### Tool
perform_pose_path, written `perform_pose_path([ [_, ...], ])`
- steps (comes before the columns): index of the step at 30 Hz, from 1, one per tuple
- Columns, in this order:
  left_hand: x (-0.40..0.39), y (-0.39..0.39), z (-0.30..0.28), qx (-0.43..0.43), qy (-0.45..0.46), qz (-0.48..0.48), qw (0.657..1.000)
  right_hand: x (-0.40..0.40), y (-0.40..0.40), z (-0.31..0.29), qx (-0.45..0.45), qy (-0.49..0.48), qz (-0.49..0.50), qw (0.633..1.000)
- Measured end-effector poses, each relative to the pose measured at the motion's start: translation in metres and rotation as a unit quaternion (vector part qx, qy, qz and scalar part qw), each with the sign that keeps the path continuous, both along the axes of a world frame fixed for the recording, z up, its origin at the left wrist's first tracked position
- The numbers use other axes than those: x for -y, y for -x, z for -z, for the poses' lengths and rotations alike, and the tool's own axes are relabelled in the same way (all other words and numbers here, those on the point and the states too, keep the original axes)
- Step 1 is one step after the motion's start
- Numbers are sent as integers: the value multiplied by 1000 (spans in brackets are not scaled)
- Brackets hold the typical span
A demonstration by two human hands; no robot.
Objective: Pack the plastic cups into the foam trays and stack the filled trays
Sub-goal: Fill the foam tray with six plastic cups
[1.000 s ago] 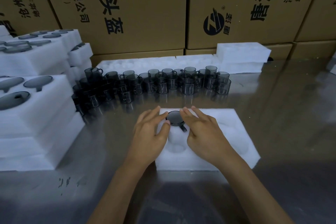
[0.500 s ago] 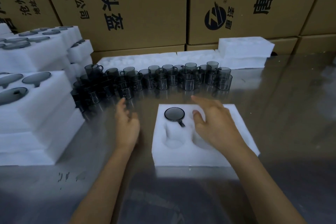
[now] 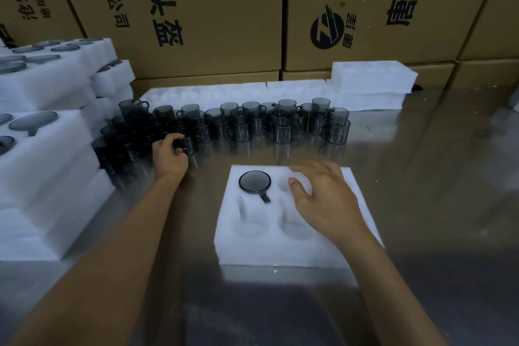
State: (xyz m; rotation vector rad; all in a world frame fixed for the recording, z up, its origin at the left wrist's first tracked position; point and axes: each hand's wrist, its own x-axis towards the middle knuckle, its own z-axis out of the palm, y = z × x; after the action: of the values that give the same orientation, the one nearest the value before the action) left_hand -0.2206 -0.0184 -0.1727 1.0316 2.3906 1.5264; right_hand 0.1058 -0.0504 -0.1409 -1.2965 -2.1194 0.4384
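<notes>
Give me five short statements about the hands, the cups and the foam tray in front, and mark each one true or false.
1. The foam tray in front holds one cup. True.
2. That cup sits in the near right pocket. False: far left pocket.
3. The left hand grips a loose cup. True.
4. The right hand holds a cup. False: it holds nothing, over the tray.
5. The stacked trays stand on the right. False: left.

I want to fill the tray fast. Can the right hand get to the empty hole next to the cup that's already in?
Probably yes. The right hand hovers open right over that empty hole beside the packed cup, with nothing between. But it holds no cup; the left hand is at the loose cups.
</notes>
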Motion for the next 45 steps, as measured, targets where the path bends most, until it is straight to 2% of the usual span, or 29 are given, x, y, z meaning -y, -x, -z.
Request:
perform_pose_path([
  [3,2,3,5,-30,2,30,999,0,1,0,2,-4,1,1000],
  [6,10,-1,6,-14,-12,56,998,-1,1,0,0,-2,3,1000],
  [8,19,-13,6,18,-58,74,995,-1,0,0,0,0,1,1000],
  [12,50,-51,0,144,-169,97,970,0,1,-3,2,-1,-1,1000],
  [13,57,-61,-6,147,-169,101,969,1,1,-3,2,-2,0,1000],
  [15,65,-79,-24,98,-154,125,975,1,1,-4,-13,-6,6,1000],
  [16,70,-88,-37,64,-153,143,976,2,1,-5,-36,-7,5,999],
  [18,78,-112,-60,13,-170,185,968,3,1,-9,-139,5,-6,990],
  [21,91,-152,-72,-39,-185,238,953,7,0,-20,-321,77,-57,942],
  [24,95,-177,-67,-35,-180,266,946,11,-4,-29,-392,144,-101,903],
  [26,94,-181,-64,-14,-179,272,946,12,-8,-32,-399,156,-102,898],
  [31,91,-186,-58,-34,-138,313,939,7,-15,-34,-385,152,-59,908],
  [36,87,-191,-48,-126,-53,337,931,1,-17,-27,-365,134,-31,921],
  [45,80,-192,-45,-106,-16,311,944,-2,-15,-21,-306,115,-55,943],
])
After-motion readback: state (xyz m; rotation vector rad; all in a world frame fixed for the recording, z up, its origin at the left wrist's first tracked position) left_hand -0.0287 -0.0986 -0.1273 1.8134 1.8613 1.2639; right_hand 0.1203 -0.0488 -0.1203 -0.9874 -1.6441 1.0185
